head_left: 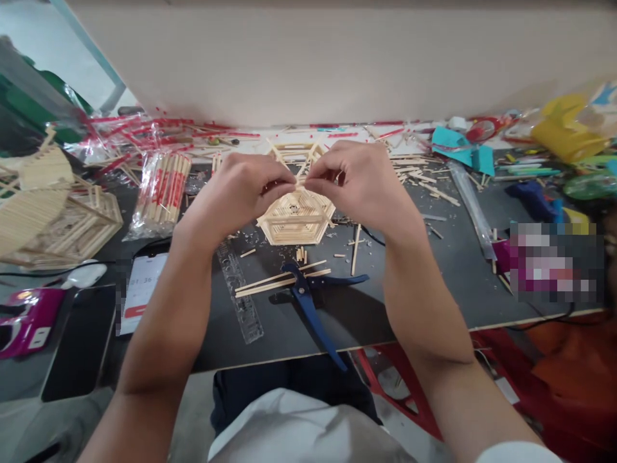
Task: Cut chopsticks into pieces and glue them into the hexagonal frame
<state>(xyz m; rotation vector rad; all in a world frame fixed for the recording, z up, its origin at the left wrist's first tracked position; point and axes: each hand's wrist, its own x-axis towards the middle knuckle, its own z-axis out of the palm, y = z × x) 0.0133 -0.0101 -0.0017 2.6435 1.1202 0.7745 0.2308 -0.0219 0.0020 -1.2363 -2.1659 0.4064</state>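
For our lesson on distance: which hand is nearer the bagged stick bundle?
Left: the left hand is to the right of the bundle; the right hand is farther right.

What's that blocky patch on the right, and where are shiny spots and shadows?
Head view: coarse squares hide the details there; head view: glare glints on the stick bag; head view: a dark shadow lies beside the cutter.

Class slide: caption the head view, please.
Left hand and right hand nearly meet at a stick model, blue cutters nearby.
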